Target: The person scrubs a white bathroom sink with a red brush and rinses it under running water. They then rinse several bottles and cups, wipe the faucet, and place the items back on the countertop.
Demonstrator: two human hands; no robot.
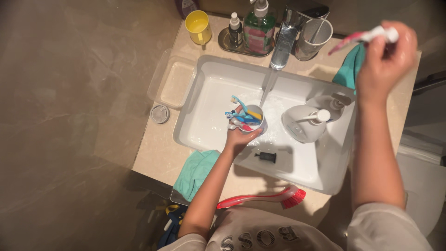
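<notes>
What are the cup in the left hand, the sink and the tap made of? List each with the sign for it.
Cup in the left hand: probably glossy white plastic or ceramic; the look leaves it open.
Sink: likely glazed ceramic, smooth white with soft highlights.
Tap: polished metal, probably chrome, judging by its mirror-like reflections.
</notes>
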